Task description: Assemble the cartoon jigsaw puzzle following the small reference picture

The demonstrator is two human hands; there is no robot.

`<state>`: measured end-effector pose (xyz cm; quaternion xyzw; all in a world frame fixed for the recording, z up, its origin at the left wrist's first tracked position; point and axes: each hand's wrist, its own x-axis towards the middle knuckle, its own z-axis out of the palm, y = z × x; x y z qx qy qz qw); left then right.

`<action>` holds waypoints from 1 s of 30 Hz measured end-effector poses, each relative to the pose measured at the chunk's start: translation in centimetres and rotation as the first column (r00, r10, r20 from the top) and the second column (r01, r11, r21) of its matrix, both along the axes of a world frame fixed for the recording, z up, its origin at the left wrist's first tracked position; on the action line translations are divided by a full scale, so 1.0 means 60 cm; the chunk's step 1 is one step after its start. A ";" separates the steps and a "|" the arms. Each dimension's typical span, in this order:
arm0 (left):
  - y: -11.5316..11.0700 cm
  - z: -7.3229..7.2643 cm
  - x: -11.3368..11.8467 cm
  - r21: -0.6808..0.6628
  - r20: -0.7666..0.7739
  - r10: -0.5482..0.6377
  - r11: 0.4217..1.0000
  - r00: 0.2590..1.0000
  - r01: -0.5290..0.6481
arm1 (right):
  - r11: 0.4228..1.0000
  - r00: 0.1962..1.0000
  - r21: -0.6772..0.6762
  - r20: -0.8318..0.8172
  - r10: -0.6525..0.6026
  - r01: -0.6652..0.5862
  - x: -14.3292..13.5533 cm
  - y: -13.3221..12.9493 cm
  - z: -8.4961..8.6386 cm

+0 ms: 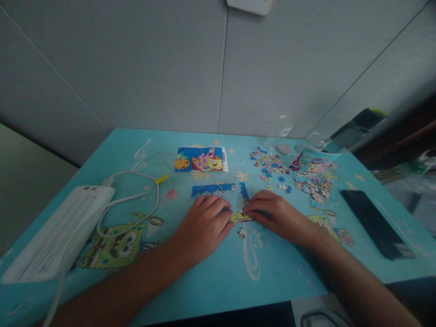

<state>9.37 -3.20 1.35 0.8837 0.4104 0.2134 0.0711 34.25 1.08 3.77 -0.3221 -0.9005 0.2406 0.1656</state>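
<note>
My left hand is closed, its fingers curled down at the left end of a short row of yellow jigsaw pieces. At the right end, the fingers of my right hand are pressed together on the pieces near the corner. A blue joined strip of jigsaw pieces lies beyond my left hand, partly covered by it. From the right corner a narrow blue side strip runs away from me, apart from the top strip. One loose jigsaw piece lies just below the yellow row.
A SpongeBob picture card lies farther back. Loose pieces and a second pile beside a printed bag are at the right. A dark flat object lies right; a white power strip with cable lies left.
</note>
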 end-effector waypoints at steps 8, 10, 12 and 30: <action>0.001 -0.008 0.003 0.068 0.058 -0.020 0.998 0.998 0.016 | 0.998 0.998 -0.013 -0.010 -0.059 0.059 0.007 0.000 0.010; 0.003 -0.011 0.003 0.083 0.061 -0.026 0.996 0.998 0.021 | 0.992 0.992 -0.028 -0.038 -0.121 0.120 0.011 0.001 0.013; 0.005 -0.013 0.003 0.112 0.054 -0.033 0.993 0.998 0.027 | 0.981 0.979 -0.043 -0.073 -0.192 0.189 0.014 0.003 0.016; -0.017 0.028 -0.012 0.520 0.012 -0.265 0.825 0.964 0.220 | 0.602 0.888 -0.790 -0.352 -0.295 -0.113 -0.017 -0.039 0.024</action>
